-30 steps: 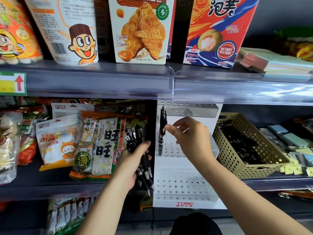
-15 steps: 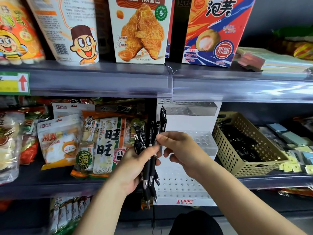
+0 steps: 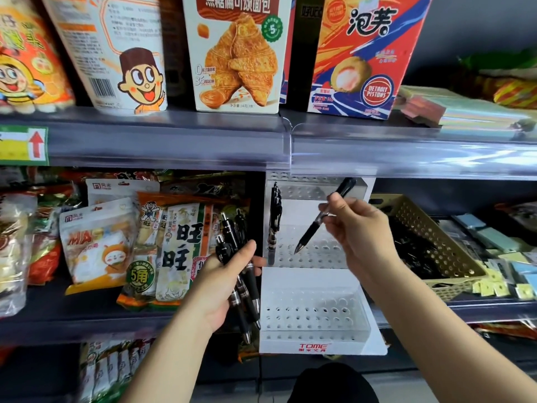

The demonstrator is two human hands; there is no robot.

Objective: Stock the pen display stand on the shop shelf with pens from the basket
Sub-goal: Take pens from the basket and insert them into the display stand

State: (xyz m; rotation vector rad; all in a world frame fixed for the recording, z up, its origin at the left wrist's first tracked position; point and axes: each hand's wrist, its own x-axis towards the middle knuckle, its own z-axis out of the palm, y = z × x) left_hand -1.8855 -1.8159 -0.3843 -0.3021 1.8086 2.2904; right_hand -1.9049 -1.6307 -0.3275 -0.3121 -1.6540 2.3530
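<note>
Slanting tip-down over the white stand (image 3: 315, 334), black pen (image 3: 311, 230) pinched in right hand (image 3: 360, 232); left hand (image 3: 223, 283) grips a bundle (image 3: 229, 230).

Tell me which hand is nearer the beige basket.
Right. The right hand, pinching one pen, hovers just left of the basket; the left hand, gripping a bunch of pens, sits beyond the display stand.

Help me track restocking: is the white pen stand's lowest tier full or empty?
Empty: the white perforated plastic pen stand's lowest tier shows only bare holes, no pens.
</note>
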